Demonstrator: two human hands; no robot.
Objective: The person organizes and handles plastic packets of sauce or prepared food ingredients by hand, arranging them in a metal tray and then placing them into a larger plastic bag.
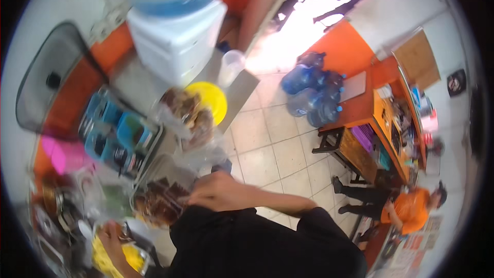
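Observation:
My left hand [112, 237] is at the lower left, fingers bent down over a bowl of yellow food [133, 256], beside a small brown piece; blur hides whether it grips anything. My right hand [210, 193] has its fingers drawn together at the rim of a clear plastic container [164, 162] with dark reddish-brown pieces [162, 200] in it. What lies between those fingers cannot be told. Just beyond it, clear plastic bags with brown contents [198, 123] lie against a yellow plate or lid [212, 102].
Blue-lidded containers [115, 135] and a pink container [63, 154] stand at the left. A white water dispenser [173, 42] and a translucent cup [232, 65] stand at the counter's far end. Large blue water jugs [314, 88] are on the floor. A person in orange [409, 208] stands at the right.

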